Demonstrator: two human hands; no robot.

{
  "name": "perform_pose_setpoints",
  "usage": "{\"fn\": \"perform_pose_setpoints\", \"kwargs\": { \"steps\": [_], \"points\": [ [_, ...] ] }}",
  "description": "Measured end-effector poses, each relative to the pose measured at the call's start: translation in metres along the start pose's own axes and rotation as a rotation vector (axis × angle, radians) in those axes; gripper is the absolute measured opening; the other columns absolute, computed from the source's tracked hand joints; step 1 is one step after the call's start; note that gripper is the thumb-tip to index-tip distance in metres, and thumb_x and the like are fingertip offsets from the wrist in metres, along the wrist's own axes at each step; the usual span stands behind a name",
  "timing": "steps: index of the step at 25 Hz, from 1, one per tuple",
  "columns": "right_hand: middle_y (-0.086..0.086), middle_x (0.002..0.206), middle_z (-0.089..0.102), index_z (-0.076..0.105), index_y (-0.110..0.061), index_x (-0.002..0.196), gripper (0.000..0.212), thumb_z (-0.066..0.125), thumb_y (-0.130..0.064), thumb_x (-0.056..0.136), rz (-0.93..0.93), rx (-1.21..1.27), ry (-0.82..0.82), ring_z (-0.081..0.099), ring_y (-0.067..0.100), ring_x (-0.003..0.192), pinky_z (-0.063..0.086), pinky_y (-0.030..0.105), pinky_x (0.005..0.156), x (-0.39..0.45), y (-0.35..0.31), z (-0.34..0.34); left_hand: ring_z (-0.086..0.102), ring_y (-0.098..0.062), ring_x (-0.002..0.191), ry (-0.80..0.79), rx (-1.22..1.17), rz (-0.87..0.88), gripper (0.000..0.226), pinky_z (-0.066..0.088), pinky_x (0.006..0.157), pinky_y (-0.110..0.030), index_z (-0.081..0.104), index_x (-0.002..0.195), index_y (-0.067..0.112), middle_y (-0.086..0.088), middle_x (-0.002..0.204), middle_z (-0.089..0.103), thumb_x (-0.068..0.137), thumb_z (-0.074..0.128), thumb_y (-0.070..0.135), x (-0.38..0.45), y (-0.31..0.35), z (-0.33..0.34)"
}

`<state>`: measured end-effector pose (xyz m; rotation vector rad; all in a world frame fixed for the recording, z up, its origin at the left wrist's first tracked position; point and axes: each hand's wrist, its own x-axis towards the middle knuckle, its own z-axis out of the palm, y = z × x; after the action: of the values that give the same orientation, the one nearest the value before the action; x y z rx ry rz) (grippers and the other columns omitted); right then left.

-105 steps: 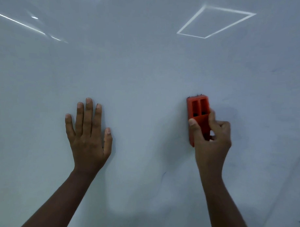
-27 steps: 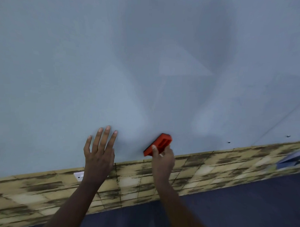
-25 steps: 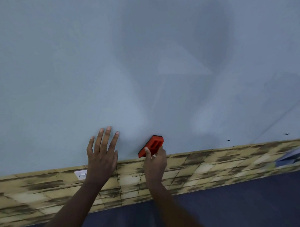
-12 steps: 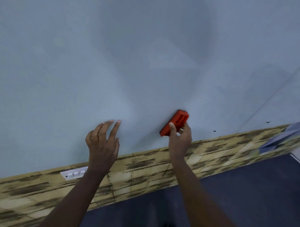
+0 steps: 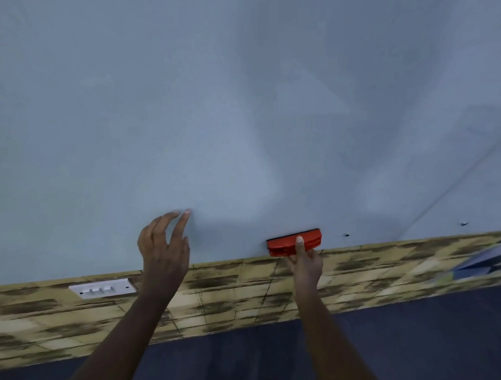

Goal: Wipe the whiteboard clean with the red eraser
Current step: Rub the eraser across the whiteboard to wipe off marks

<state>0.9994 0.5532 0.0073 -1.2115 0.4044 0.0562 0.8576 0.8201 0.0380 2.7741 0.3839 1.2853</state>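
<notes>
Near the bottom edge of the whiteboard (image 5: 246, 104), just above the strip of wood-patterned panelling (image 5: 226, 285), the red eraser (image 5: 294, 242) lies flat against the pale grey-blue surface with its long side running almost level, tipped slightly up toward the right. It is a bright orange-red plastic block with rounded ends and a thin dark pad showing as a black line along its upper edge, where it meets the board. One eraser is in view. The right hand (image 5: 305, 261) grips it from below, the thumb laid up over the middle of the red back and the other fingers curled beneath the lower edge. The left hand (image 5: 163, 243) is well apart from the eraser, to its left; its fingers are loosely spread and bent and hold nothing, with the fingertips (image 5: 187, 211) reaching the board, though the blur there hides how firmly they touch. Two hands and two bare forearms come up from the lower edge of the view. The board looks hazy and smeared, with soft lighter and darker patches, and two small dark specks (image 5: 347, 235) sit near its bottom right. One white switch plate (image 5: 104, 288) is set on the panelling at the left, just beside the left forearm. Below the panelling lies dark blue floor (image 5: 423, 338), and one grey-blue slanted object (image 5: 488, 258) shows at the right edge, too blurred to identify.
</notes>
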Motion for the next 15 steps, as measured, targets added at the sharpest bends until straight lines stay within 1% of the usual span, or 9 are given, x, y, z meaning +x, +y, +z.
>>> {"fn": "perform_pose_setpoints", "kwargs": {
  "steps": [2,4,7,9,11,12,13,15],
  "points": [
    [0.009,0.113,0.071,0.064,-0.008,0.119,0.035,0.075,-0.031,0.096,-0.086,-0.114,-0.03,0.073,0.027,0.104,0.065,0.038,0.081,-0.001,0.005,0.0,0.048,-0.042,0.138,-0.027,-0.02,-0.109,0.055,0.038,0.111,-0.055,0.051,0.153,0.006,-0.022,0.147,0.049,0.098,0.057,0.004,-0.01,0.003,-0.003],
    [0.005,0.104,0.071,0.063,-0.014,0.112,0.032,0.08,-0.032,0.091,-0.188,-0.242,-0.056,0.074,0.021,0.096,0.064,0.038,0.081,-0.005,0.012,0.004,0.046,-0.044,0.139,-0.064,-0.053,-0.187,0.055,0.038,0.112,-0.057,0.049,0.154,0.005,-0.023,0.147,0.047,0.099,0.052,0.003,-0.019,0.002,-0.007],
    [0.005,0.096,0.074,0.062,-0.009,0.106,0.036,0.087,-0.025,0.084,-0.241,-0.361,-0.201,0.073,0.009,0.085,0.058,0.021,0.073,-0.018,0.031,0.017,0.043,-0.043,0.139,-0.081,-0.053,-0.253,0.056,0.04,0.115,-0.057,0.045,0.156,0.003,-0.024,0.148,0.043,0.1,0.051,-0.003,-0.031,-0.004,-0.012],
    [0.002,0.094,0.074,0.062,-0.008,0.105,0.041,0.09,-0.026,0.081,-0.232,-0.425,-0.273,0.071,0.002,0.082,0.054,0.016,0.071,-0.031,0.051,0.032,0.043,-0.042,0.138,-0.068,-0.106,-0.383,0.063,0.043,0.112,-0.057,0.041,0.158,0.003,-0.024,0.147,0.041,0.099,0.056,-0.01,-0.04,-0.012,-0.019],
    [0.001,0.096,0.075,0.062,-0.007,0.108,0.045,0.091,-0.025,0.079,-0.183,-0.425,-0.294,0.071,0.0,0.086,0.054,0.013,0.073,-0.049,0.074,0.05,0.043,-0.04,0.138,-0.046,-0.186,-0.532,0.07,0.048,0.104,-0.056,0.037,0.16,0.005,-0.023,0.147,0.04,0.096,0.059,-0.012,-0.045,-0.025,-0.029],
    [0.001,0.099,0.075,0.062,-0.009,0.11,0.047,0.092,-0.027,0.079,-0.144,-0.419,-0.303,0.072,0.002,0.089,0.056,0.014,0.076,-0.055,0.085,0.057,0.044,-0.039,0.138,-0.045,-0.214,-0.582,0.071,0.05,0.1,-0.054,0.036,0.161,0.008,-0.022,0.147,0.04,0.097,0.059,-0.012,-0.045,-0.031,-0.033],
    [0.001,0.101,0.076,0.063,-0.011,0.112,0.05,0.093,-0.03,0.077,-0.104,-0.412,-0.305,0.073,0.006,0.093,0.059,0.02,0.08,-0.064,0.099,0.068,0.045,-0.037,0.137,-0.057,-0.228,-0.622,0.072,0.05,0.097,-0.053,0.034,0.162,0.01,-0.02,0.148,0.041,0.097,0.058,-0.011,-0.048,-0.04,-0.038],
    [0.0,0.104,0.078,0.066,-0.013,0.116,0.054,0.095,-0.034,0.075,-0.026,-0.387,-0.312,0.075,0.016,0.1,0.064,0.037,0.086,-0.08,0.124,0.086,0.048,-0.033,0.133,-0.079,-0.26,-0.7,0.073,0.049,0.091,-0.049,0.033,0.163,0.014,-0.015,0.149,0.043,0.098,0.056,-0.01,-0.053,-0.059,-0.049]
  ]
}}
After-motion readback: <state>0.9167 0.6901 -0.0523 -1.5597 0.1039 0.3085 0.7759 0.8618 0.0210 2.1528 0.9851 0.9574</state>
